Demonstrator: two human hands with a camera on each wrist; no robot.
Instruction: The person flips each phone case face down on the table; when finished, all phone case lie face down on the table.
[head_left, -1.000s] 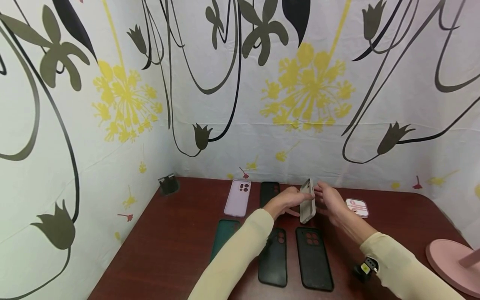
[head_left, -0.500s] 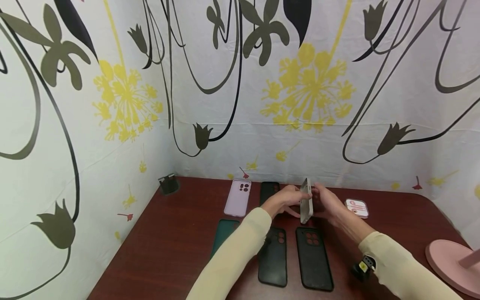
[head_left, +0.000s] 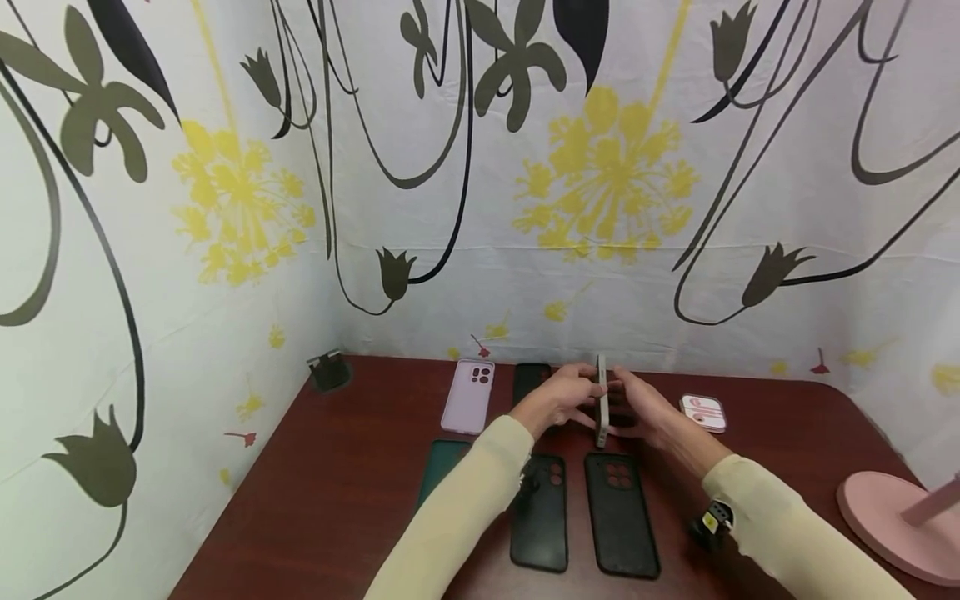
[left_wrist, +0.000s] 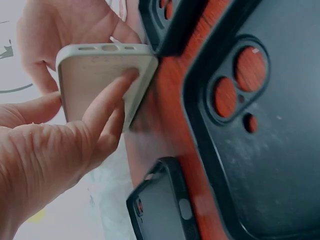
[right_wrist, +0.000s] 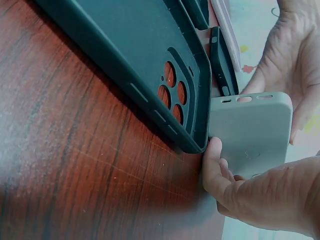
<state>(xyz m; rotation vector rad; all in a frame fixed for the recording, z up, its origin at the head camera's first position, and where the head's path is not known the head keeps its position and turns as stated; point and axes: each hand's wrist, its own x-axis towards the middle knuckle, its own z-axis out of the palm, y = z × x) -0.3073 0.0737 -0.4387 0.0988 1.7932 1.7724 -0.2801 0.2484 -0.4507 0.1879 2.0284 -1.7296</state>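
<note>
A pale grey phone case [head_left: 602,408] stands on edge between the two hands, above the back of the table. My left hand [head_left: 561,398] grips it from the left. In the left wrist view its fingers [left_wrist: 107,102] press the case's hollow inner side, with the thumb at the edge. My right hand [head_left: 648,408] holds the case from the right; in the right wrist view its fingers [right_wrist: 215,165] lie along the back near the table. Close in front of the case lies a black phone case [head_left: 622,517] with a square of camera holes.
Another black case [head_left: 540,521], a green case [head_left: 442,467] partly under the left sleeve, a lilac case [head_left: 468,397] and a dark case [head_left: 531,379] lie around. White boxed earphones [head_left: 703,412] are at right, beside a pink round stand [head_left: 877,508]. A dark clip [head_left: 328,371] sits back left.
The grey case has turned from showing a slanted face to nearly edge-on to the head view. Both hands stay on it, and the right hand has closed in on it.
</note>
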